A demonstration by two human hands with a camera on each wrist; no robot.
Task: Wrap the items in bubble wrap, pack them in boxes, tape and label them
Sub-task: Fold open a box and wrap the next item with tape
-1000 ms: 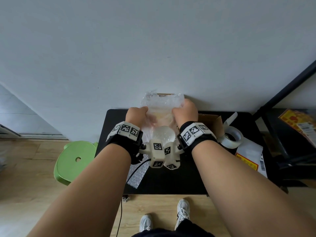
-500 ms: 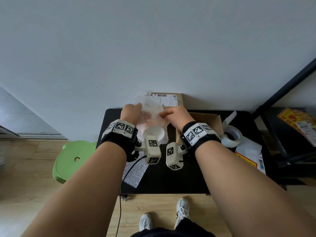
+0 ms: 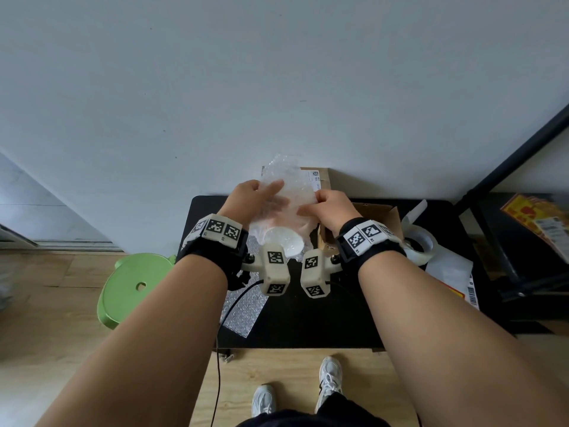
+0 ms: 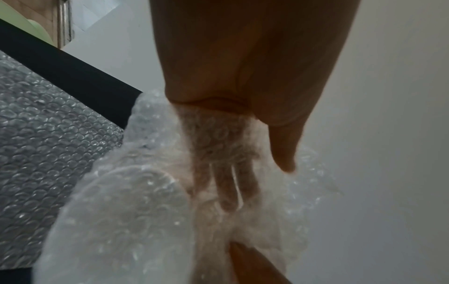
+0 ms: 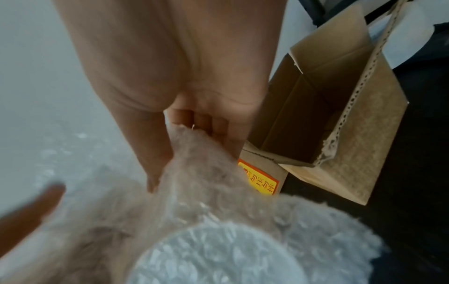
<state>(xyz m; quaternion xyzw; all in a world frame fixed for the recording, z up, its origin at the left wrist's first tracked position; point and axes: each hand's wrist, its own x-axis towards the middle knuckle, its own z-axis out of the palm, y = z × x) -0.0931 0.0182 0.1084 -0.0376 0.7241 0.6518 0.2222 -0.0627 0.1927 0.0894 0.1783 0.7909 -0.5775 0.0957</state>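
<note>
A pale item with a round white end (image 3: 284,241) (image 5: 218,255) sits inside a sheet of bubble wrap (image 3: 284,188) that I hold above the back of the black table (image 3: 323,322). My left hand (image 3: 257,194) holds the wrap's left side, fingers (image 4: 223,182) showing through the wrap and thumb on its outer face. My right hand (image 3: 328,206) pinches the wrap's right edge (image 5: 194,146) with curled fingers. An open cardboard box (image 3: 369,217) (image 5: 316,115) stands just right of my right hand.
A flat bubble wrap sheet (image 3: 243,306) (image 4: 48,153) lies on the table's left. A sealed labelled box (image 3: 320,177) stands against the wall. A tape roll (image 3: 421,245) and white mailers (image 3: 449,269) lie right. A green stool (image 3: 135,288) is left, a black shelf (image 3: 523,241) right.
Both hands rested on the bundle; since then they have drawn slightly apart, the right pinching the wrap's edge, the left stretching a finger over the wrap. The sealed box behind now shows.
</note>
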